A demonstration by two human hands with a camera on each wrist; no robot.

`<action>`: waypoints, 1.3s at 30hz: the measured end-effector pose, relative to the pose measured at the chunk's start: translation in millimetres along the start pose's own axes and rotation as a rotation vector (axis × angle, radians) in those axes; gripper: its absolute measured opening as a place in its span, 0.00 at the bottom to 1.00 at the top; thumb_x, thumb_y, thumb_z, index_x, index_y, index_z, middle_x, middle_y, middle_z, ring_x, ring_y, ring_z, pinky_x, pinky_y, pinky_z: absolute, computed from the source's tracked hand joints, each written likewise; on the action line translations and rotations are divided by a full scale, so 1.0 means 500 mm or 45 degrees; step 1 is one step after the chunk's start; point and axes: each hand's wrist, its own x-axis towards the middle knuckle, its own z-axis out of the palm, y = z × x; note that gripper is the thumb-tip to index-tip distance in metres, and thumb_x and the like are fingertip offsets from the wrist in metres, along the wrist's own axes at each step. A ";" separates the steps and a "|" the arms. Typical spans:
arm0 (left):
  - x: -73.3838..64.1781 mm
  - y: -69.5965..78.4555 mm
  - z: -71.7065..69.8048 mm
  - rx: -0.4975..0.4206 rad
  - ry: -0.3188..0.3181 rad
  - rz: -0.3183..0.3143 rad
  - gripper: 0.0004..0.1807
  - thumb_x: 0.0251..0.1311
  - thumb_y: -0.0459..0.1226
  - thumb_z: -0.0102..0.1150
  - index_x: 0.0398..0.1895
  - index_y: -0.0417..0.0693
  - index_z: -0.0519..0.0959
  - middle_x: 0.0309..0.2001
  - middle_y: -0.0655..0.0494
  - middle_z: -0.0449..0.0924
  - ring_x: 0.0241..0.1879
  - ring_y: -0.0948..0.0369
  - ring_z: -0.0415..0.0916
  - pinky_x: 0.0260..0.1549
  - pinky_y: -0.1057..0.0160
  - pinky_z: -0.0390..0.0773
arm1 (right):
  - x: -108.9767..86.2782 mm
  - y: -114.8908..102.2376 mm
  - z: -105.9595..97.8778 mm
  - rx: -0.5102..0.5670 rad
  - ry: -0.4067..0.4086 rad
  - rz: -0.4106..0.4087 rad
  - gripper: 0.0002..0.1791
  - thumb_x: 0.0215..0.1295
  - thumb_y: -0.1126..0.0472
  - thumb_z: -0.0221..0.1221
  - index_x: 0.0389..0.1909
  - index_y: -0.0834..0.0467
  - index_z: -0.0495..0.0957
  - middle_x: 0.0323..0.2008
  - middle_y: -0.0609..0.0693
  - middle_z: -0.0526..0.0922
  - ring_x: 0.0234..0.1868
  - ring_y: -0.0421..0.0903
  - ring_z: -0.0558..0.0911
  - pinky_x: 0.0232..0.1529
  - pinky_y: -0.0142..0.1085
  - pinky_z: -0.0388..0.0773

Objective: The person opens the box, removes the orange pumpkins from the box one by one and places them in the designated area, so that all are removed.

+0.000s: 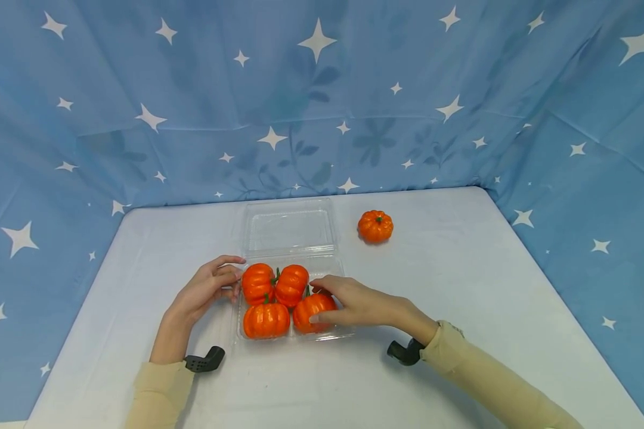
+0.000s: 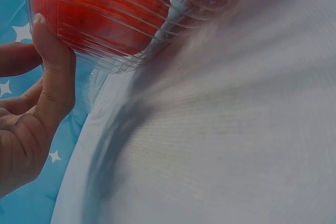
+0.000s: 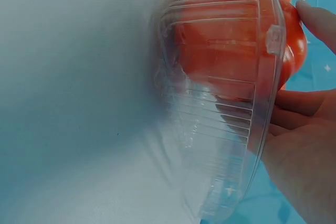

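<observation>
A clear plastic clamshell box lies with its lid folded back. Its base holds several small orange pumpkins with green stems, among them a back left pumpkin and a front left one. My right hand grips the front right pumpkin, thumb on its near side and fingers round the back. At the left wall, my left hand pinches the box's edge; in the left wrist view its thumb presses up by the rim. The right wrist view shows the same pumpkin rising above the rim.
Another orange pumpkin sits on the white tablecloth, right of the lid. A blue curtain with white stars hangs behind the table and along both sides.
</observation>
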 end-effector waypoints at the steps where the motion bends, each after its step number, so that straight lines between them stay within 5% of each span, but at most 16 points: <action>1: 0.000 0.000 0.000 0.002 0.000 0.000 0.24 0.74 0.30 0.49 0.69 0.28 0.62 0.32 0.56 0.78 0.26 0.62 0.75 0.27 0.64 0.83 | 0.001 0.001 0.000 -0.008 -0.003 0.006 0.38 0.67 0.43 0.66 0.70 0.62 0.71 0.63 0.52 0.80 0.61 0.46 0.79 0.62 0.40 0.80; 16: 0.003 0.003 0.004 0.006 -0.006 0.000 0.24 0.74 0.30 0.48 0.68 0.28 0.62 0.32 0.55 0.78 0.27 0.62 0.75 0.27 0.64 0.83 | 0.020 -0.006 -0.005 -0.001 -0.163 0.020 0.32 0.67 0.42 0.65 0.60 0.62 0.75 0.43 0.44 0.80 0.42 0.38 0.78 0.43 0.28 0.80; 39: 0.005 -0.003 -0.001 0.017 0.019 -0.001 0.24 0.73 0.29 0.47 0.69 0.29 0.62 0.33 0.55 0.78 0.26 0.62 0.75 0.26 0.64 0.82 | 0.014 -0.006 -0.017 0.113 -0.209 -0.028 0.34 0.68 0.42 0.65 0.69 0.52 0.68 0.57 0.43 0.79 0.53 0.37 0.78 0.58 0.33 0.78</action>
